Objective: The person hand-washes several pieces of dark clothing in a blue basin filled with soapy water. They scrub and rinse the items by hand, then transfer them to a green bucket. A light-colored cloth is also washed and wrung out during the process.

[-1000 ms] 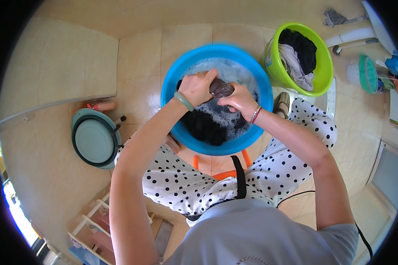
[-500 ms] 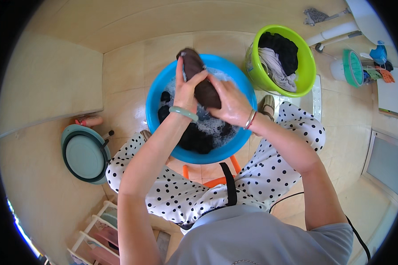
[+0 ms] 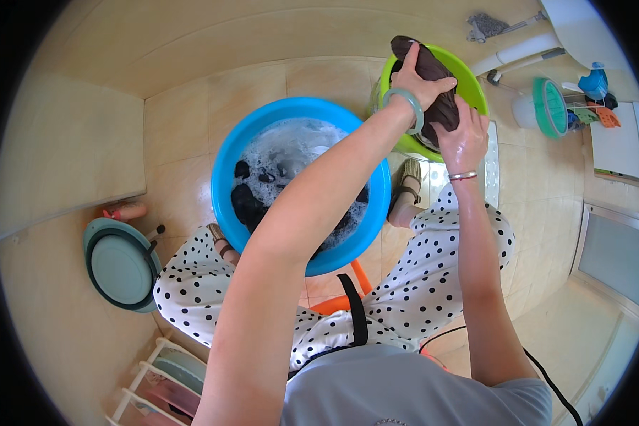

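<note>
A dark brown cloth (image 3: 434, 69), bunched lengthwise, is gripped by both hands over the lime green bucket (image 3: 473, 84) at the far right. My left hand (image 3: 420, 84), with a pale green bangle at the wrist, holds its upper part. Lower down, the fingers of my right hand (image 3: 464, 136) are closed on the same cloth. The cloth and hands hide most of the bucket's inside. In the middle stands a blue basin (image 3: 224, 177) of sudsy water, with dark wet clothes (image 3: 247, 206) in it; my left forearm crosses over its right side.
Grey-green folding basins (image 3: 123, 266) lean at the left wall by a pink bottle (image 3: 126, 211). A white rack (image 3: 138, 380) stands at lower left. At right are a green-lined bin (image 3: 551, 108) and a white pipe (image 3: 518, 55). An orange stool (image 3: 331, 305) sits between my legs.
Both hands have carried the brown cloth rightward from above the blue basin to above the green bucket. The view has shifted slightly.
</note>
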Motion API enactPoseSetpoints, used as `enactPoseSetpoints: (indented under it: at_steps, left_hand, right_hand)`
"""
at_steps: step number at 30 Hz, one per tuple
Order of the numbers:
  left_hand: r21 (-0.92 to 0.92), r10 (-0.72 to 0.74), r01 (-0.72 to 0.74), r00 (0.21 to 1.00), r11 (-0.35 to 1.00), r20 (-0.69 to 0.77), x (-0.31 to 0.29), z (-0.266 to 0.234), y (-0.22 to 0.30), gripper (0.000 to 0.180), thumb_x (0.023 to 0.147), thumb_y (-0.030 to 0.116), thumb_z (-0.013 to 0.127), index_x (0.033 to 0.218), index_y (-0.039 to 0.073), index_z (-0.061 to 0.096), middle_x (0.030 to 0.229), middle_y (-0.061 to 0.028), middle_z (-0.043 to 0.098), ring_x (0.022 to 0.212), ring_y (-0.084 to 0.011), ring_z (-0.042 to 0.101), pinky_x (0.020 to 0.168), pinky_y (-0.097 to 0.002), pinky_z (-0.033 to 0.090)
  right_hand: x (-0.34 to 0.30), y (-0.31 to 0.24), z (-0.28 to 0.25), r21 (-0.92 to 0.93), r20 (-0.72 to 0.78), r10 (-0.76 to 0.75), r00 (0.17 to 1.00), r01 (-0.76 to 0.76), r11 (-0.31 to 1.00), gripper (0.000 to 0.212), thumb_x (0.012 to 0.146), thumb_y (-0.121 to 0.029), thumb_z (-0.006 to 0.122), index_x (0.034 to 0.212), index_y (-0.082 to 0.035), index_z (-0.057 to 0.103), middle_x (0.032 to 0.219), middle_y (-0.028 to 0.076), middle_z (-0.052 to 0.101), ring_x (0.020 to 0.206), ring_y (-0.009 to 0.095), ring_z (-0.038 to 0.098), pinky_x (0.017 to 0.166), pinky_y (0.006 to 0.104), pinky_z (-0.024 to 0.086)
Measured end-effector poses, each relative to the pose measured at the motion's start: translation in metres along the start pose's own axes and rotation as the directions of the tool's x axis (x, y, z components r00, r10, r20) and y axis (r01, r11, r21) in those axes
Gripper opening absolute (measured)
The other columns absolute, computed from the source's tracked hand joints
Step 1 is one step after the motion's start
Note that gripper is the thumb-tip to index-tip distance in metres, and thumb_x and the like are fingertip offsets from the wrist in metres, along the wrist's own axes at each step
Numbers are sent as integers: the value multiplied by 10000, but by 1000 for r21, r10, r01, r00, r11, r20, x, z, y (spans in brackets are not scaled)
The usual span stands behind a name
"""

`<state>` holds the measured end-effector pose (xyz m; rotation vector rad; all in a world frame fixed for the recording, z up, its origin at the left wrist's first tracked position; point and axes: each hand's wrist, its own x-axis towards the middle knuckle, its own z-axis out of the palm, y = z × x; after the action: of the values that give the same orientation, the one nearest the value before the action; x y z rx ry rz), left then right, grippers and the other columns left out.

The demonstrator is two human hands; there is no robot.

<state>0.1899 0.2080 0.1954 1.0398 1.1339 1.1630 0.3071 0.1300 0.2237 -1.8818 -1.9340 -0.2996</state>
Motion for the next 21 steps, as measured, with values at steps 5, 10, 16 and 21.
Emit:
enactPoseSetpoints:
  at_steps: [5, 10, 16, 21]
  left_hand:
    - [34, -283, 281, 952, 959, 114, -1, 13, 10, 1082, 661, 565, 747, 1486, 132, 196, 1242, -173, 563, 1099, -329, 574, 972, -342, 451]
    - [-3, -256, 258, 961, 966, 107, 11, 11, -37, 919, 782, 550, 640, 1473, 101, 233, 1286, -216, 522, 1188, -391, 502, 1005, -377, 413]
    - [659, 23, 21, 998, 752, -59, -39, 42, -90, 484, 867, 357, 558, 1281, 108, 531, 1362, -246, 446, 1234, -347, 470, 1065, -422, 319]
    - [62, 78, -79, 997, 995, 27, -105, -25, -99, 257, 889, 127, 549, 1123, 92, 647, 1243, -155, 561, 1062, -239, 578, 909, -354, 462]
  right_hand:
    - [-1, 33, -3, -70, -64, 66, 996, -70, 995, 692, 578, -108, 778, 1208, -326, 591, 906, 22, 530, 936, 280, 502, 780, 418, 476]
    - [-7, 37, 20, -3, 0, 217, 976, -217, 976, 700, 602, -77, 774, 1235, -293, 567, 969, 81, 531, 963, 320, 494, 832, 426, 470]
    - [-57, 79, 102, 43, 498, -140, 856, 137, 990, 574, 819, -341, 618, 1346, -189, 448, 1220, 92, 486, 1109, 325, 464, 900, 466, 430]
    - [-45, 24, 69, -5, 438, -42, 898, 49, 999, 422, 839, -256, 612, 1243, -154, 542, 1217, 73, 508, 1124, 302, 475, 898, 456, 429]
